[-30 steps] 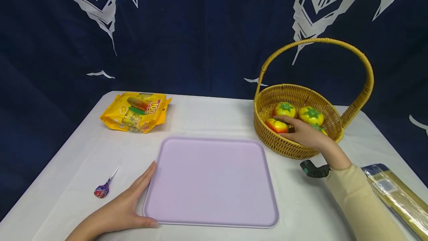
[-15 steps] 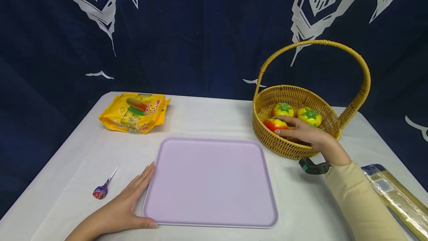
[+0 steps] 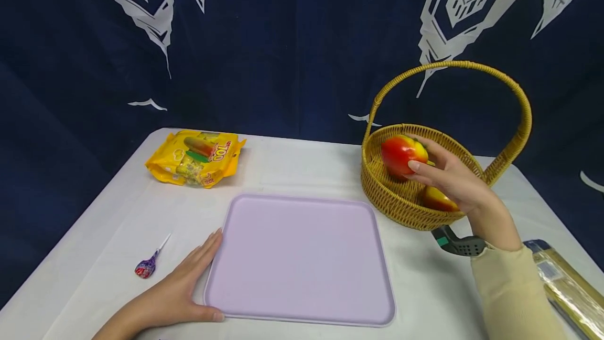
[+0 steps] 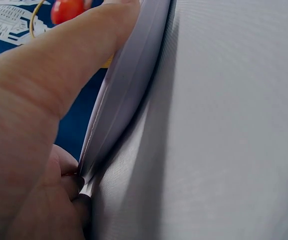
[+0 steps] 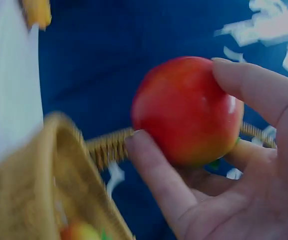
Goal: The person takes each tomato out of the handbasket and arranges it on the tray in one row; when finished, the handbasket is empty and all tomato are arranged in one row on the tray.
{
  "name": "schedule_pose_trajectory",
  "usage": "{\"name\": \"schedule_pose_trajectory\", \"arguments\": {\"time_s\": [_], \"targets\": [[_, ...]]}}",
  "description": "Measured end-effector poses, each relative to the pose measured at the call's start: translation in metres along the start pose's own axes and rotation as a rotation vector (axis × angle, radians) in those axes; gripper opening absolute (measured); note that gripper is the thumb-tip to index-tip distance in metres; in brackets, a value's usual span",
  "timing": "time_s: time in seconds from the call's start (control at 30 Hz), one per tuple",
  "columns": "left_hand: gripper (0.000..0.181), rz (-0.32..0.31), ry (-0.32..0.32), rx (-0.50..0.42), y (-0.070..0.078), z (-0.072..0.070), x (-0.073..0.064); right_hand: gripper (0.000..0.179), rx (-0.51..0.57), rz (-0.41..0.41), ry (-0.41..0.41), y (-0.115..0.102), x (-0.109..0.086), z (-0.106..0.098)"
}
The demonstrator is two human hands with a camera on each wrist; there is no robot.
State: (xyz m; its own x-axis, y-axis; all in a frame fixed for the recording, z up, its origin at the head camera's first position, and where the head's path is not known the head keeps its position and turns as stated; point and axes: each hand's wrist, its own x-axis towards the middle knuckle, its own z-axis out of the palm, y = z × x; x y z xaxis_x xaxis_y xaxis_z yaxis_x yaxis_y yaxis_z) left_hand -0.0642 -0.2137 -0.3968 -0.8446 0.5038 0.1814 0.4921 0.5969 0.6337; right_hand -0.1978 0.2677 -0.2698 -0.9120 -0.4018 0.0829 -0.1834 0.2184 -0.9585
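Head view shows my right hand point(image 3: 455, 178) pinching a red fruit point(image 3: 400, 155), thumb and fingers clamped on its sides, over the basket point(image 3: 394, 204), whose tall handle point(image 3: 515, 89) arches above and whose wall stands between fruit and tray point(image 3: 302, 258), with more fruit point(image 3: 438, 200) inside. My left hand point(image 3: 174, 294) lies with fingers straight along the tray's left edge, thumb at the near corner, a lollipop point(image 3: 145, 267) to its left and a yellow bag point(image 3: 194, 159) farther back. White table point(image 3: 302, 169) runs between bag and basket to the dark curtain point(image 3: 264, 72), and a packet point(image 3: 568, 290) lies right of my sleeve point(image 3: 514, 293), near the table's edge.
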Motion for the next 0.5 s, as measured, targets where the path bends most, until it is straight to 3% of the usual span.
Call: {"name": "schedule_pose_trajectory", "arguments": {"time_s": [0.17, 0.3, 0.5], "targets": [[0.116, -0.002, -0.003, -0.01, 0.001, 0.0, -0.001, 0.052, 0.147, -0.076, -0.011, -0.018, 0.006, 0.035], [0.117, -0.041, -0.028, -0.025, 0.002, 0.0, -0.002, 0.056, 0.212, -0.032, -0.019, -0.022, 0.019, 0.074], [0.116, -0.025, -0.023, -0.007, 0.001, 0.0, -0.002, 0.062, 0.157, 0.007, -0.085, -0.014, 0.043, 0.137]]}}
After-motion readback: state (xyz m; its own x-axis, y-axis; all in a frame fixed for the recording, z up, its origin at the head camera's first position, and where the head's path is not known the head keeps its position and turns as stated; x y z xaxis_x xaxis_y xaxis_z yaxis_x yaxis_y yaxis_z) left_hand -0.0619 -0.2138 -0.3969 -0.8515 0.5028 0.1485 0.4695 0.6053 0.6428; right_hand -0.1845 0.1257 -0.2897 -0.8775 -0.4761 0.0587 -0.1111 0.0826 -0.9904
